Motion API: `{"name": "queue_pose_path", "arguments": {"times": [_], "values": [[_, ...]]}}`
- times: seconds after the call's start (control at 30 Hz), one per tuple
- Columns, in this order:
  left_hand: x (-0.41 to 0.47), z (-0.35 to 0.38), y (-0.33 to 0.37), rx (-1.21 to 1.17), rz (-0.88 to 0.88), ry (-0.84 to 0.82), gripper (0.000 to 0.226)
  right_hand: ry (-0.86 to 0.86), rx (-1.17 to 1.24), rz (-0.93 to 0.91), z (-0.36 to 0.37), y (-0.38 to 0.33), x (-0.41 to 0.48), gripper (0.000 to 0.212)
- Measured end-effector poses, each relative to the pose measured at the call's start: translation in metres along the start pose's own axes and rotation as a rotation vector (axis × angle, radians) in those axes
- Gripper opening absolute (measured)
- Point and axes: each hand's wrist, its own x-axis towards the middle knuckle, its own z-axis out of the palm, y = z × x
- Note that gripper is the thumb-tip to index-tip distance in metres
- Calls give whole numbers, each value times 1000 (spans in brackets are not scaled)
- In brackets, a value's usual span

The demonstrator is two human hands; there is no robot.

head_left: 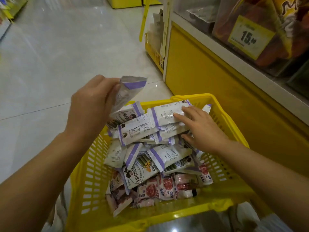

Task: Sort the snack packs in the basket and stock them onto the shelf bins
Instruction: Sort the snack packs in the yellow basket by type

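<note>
- Yellow plastic lattice basket sits in the near centre, on something the view does not show clearly.
- A pile of white snack packs with purple bands fills the far and middle part of the basket, lying crosswise on each other.
- Pink-and-red printed snack packs lie lower, at the near end of the basket, partly under the white-purple ones.
- Left hand is raised over the basket's far-left corner. Its fingers are curled round one white-and-purple snack pack, which is held up clear of the pile with its far end tilted up.
- Right hand is over the far-right part of the basket. Its fingers are spread and nearly straight, lying on the topmost white pack with purple edge.
- The right thumb sits lower, against the edge of the packs beneath. Cannot tell if it squeezes them or only touches.
- Yellow shelf base panel stands right of the basket, with a white ledge above it.
- Clear plastic shelf bins holding orange-brown bags sit on that ledge at far right. A yellow price tag reading 15 is on the front of one.
- Yellow wire rack stands far off, beside the shelf end.
- Pale glossy tiled floor covers the left and far side.
</note>
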Motion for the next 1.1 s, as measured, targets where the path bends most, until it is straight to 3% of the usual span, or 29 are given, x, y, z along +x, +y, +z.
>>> {"name": "queue_pose_path", "arguments": {"times": [0.13, 0.23, 0.3, 0.37, 0.57, 0.67, 0.8, 0.9, 1.0, 1.03, 1.1], "values": [[0, 29, 21, -39, 25, -31, 23, -7, 18, 32, 3, -1, -7, 76], [-11, 67, 38, 84, 127, -337, 30, 8, 68, 49, 6, -1, -11, 74], [-23, 87, 41, 227, 78, -565, 47, 24, 89, 49, 9, 1, -12, 71], [-34, 99, 32, 311, 22, -654, 60, 39, 88, 44, 11, 3, -12, 68], [-47, 95, 8, 308, 128, -701, 60, 50, 74, 40, 18, 3, -10, 71], [-49, 87, 0, 290, 232, -602, 52, 32, 57, 22, 18, -2, -9, 78], [-58, 73, -17, 333, 184, -698, 71, 28, 82, -14, 16, -3, -13, 78], [-61, 66, -20, 320, 147, -729, 76, 129, 158, -25, 11, -3, -23, 64], [-63, 58, -13, 283, 144, -674, 72, 319, 192, -161, 5, -3, -34, 32], [-65, 56, -9, 265, 157, -647, 70, 298, 199, -218, 4, -3, -38, 21], [-68, 51, 0, 199, 214, -586, 60, 95, 228, -256, 5, -3, -45, 9]]}}
